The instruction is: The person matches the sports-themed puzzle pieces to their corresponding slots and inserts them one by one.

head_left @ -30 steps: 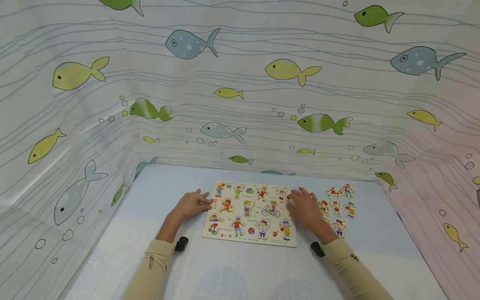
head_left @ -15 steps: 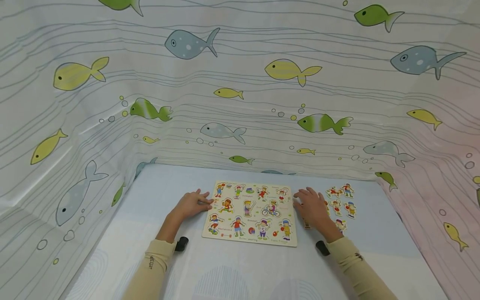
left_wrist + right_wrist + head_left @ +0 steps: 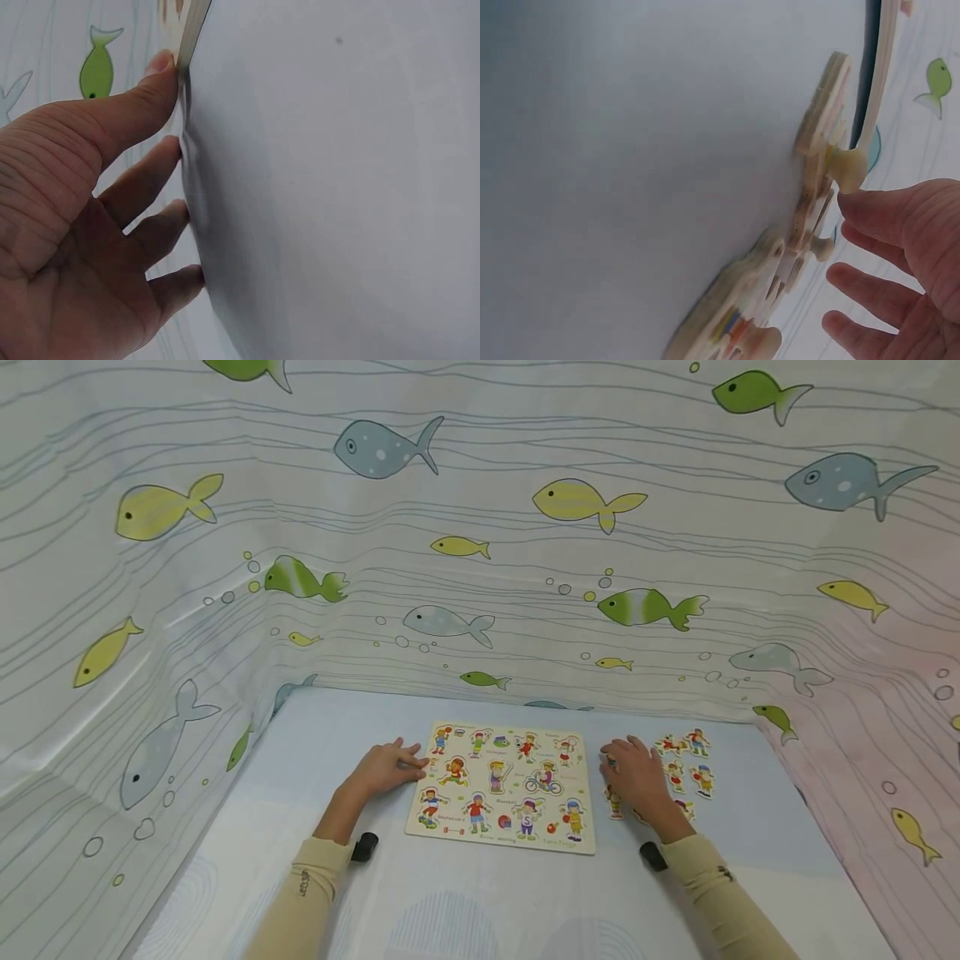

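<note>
A wooden puzzle board (image 3: pixel 517 806) printed with cartoon children playing sports lies flat on the table. At its left edge is my left hand (image 3: pixel 386 768), fingers spread and relaxed; in the left wrist view the thumb (image 3: pixel 142 112) rests against the board's side. My right hand (image 3: pixel 636 775) is over loose puzzle pieces right of the board, fingers slightly bent. In the right wrist view, its thumb tip (image 3: pixel 859 206) is at the round wooden knob (image 3: pixel 847 169) of one piece, the other fingers apart from it. A figure-shaped piece (image 3: pixel 614 803) shows left of that hand.
Several more loose figure pieces, among them a child in blue (image 3: pixel 702 781) and a running figure (image 3: pixel 671 744), lie right of my right hand. Another knobbed piece (image 3: pixel 735 307) is low in the right wrist view. A fish-printed curtain (image 3: pixel 517 602) rises behind the table.
My right hand has left the board's right edge and moved right, over the loose pieces. A piece at its left has come into view. My left hand stays at the board's left edge.
</note>
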{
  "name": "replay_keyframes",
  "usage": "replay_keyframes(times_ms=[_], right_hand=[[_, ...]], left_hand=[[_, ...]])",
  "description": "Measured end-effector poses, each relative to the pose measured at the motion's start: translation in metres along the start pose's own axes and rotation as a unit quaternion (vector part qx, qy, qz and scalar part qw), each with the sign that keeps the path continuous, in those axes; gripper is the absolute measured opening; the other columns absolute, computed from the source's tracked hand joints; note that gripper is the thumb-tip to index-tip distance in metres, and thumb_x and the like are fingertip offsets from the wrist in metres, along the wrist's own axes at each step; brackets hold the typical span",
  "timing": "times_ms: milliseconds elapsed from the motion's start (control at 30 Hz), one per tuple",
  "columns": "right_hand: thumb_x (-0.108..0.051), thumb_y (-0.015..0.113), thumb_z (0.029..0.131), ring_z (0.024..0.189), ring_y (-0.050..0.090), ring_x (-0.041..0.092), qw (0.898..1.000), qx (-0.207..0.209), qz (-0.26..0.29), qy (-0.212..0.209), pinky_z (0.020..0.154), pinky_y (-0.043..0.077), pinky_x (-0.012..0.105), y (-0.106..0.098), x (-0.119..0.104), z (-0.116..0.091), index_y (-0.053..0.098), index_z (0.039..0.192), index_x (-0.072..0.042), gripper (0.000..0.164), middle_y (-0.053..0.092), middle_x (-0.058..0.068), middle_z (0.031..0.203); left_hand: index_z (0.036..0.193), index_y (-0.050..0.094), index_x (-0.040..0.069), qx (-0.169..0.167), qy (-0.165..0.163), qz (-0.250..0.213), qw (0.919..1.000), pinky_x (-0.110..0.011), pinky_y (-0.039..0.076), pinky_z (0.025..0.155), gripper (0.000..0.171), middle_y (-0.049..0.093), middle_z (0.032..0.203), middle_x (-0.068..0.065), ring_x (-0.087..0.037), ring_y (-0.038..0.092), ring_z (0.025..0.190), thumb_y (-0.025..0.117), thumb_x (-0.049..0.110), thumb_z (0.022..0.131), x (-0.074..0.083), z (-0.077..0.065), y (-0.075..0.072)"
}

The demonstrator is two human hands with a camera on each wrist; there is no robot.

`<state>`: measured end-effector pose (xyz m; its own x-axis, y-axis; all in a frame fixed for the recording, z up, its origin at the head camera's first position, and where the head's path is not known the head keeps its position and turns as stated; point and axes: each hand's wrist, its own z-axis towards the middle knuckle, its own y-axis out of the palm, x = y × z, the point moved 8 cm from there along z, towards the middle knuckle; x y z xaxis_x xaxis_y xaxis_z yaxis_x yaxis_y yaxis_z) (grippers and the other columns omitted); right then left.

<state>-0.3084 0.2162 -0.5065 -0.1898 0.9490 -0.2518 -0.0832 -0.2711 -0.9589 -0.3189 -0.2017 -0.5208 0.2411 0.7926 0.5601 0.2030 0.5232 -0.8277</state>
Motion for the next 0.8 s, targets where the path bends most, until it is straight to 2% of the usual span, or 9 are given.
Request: replay_keyframes(times_ms=[167,367,700,800], right_hand=[[-0.02,0.069,0.093,0.134,0.038,0.043,1.0,0.012,0.004,0.0,0.103,0.025,0.073,-0.002,0.007,-0.001,0.067,0.12,-0.006,0.03,0.06,0.017,0.132],[-0.02,0.07,0.092,0.133,0.038,0.046,1.0,0.015,0.008,0.012,0.102,0.025,0.074,-0.002,0.011,0.001,0.068,0.117,-0.007,0.028,0.062,0.017,0.128],[-0.022,0.068,0.094,0.135,0.033,0.049,0.999,-0.028,-0.012,0.03,0.101,0.024,0.076,-0.004,0.015,0.005,0.07,0.113,-0.007,0.025,0.06,0.019,0.128],[-0.022,0.069,0.094,0.134,0.034,0.05,0.999,-0.028,-0.023,0.023,0.101,0.024,0.076,-0.005,0.015,0.008,0.071,0.112,-0.008,0.023,0.061,0.019,0.127]], left_hand=[[0.112,0.075,0.012,0.001,0.012,0.004,0.9999,-0.063,0.024,0.111,0.031,0.056,0.137,-0.013,-0.046,0.035,0.137,0.076,0.029,0.086,0.001,0.001,0.001],[0.112,0.075,0.012,0.001,0.005,0.005,1.0,-0.063,0.025,0.112,0.031,0.056,0.137,-0.013,-0.046,0.035,0.138,0.077,0.029,0.086,-0.001,0.0,0.0],[0.112,0.075,0.012,0.001,0.007,0.002,1.0,-0.062,0.025,0.111,0.031,0.056,0.137,-0.013,-0.046,0.035,0.137,0.077,0.029,0.086,0.001,-0.001,-0.001],[0.112,0.075,0.012,0.0,0.008,0.005,1.0,-0.063,0.025,0.111,0.031,0.056,0.137,-0.014,-0.046,0.035,0.137,0.076,0.029,0.086,0.001,-0.002,-0.002]])
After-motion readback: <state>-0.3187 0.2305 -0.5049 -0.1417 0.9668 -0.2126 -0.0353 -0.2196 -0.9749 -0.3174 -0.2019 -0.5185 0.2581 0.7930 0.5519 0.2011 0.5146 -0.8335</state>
